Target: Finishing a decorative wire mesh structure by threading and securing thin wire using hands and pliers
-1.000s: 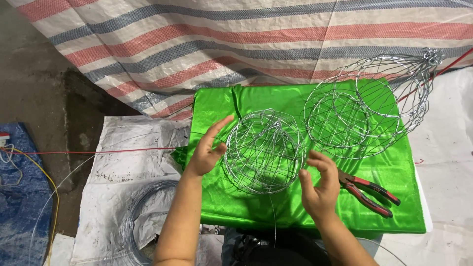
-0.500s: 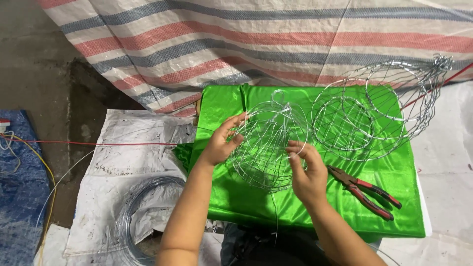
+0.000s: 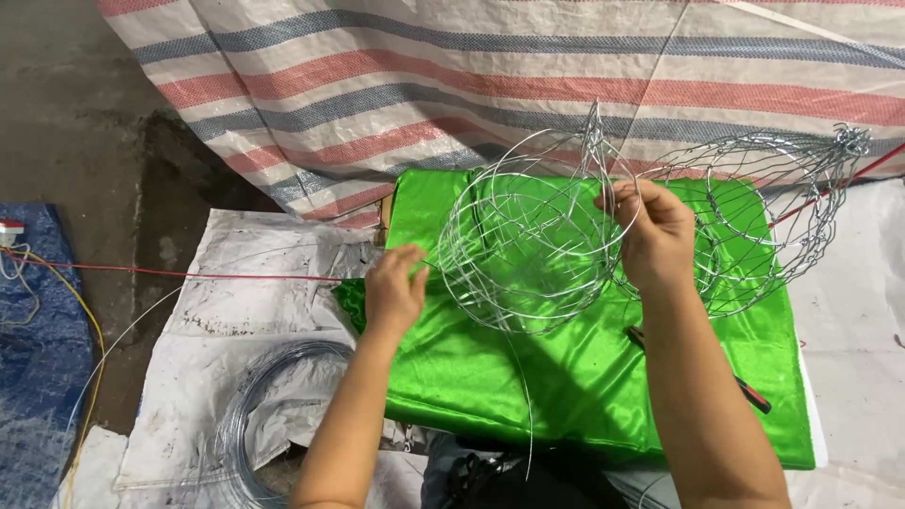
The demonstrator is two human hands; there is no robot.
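A round basket of bent silver wire (image 3: 528, 240) is held up tilted over a bright green satin cloth (image 3: 584, 377). My left hand (image 3: 394, 290) pinches the wire at the basket's left rim. My right hand (image 3: 652, 231) grips the rim on the right side, fingers curled round the wire. A loose wire end hangs down from the basket over the cloth. Behind my right hand lies a second, finished wire basket (image 3: 773, 212) on the cloth. Red-handled pliers (image 3: 749, 391) lie on the cloth, mostly hidden by my right forearm.
A striped red, white and blue tarp (image 3: 471, 85) hangs at the back. A coil of wire (image 3: 255, 415) rests on a white sack (image 3: 217, 339) at lower left. A thin red cord (image 3: 189, 275) runs left across the concrete floor. A blue tarp (image 3: 33, 377) lies at far left.
Both hands have lifted the wire basket off the cloth and tipped it on edge; my right hand moved up and right to the far rim, and my left hand shifted to the left rim.
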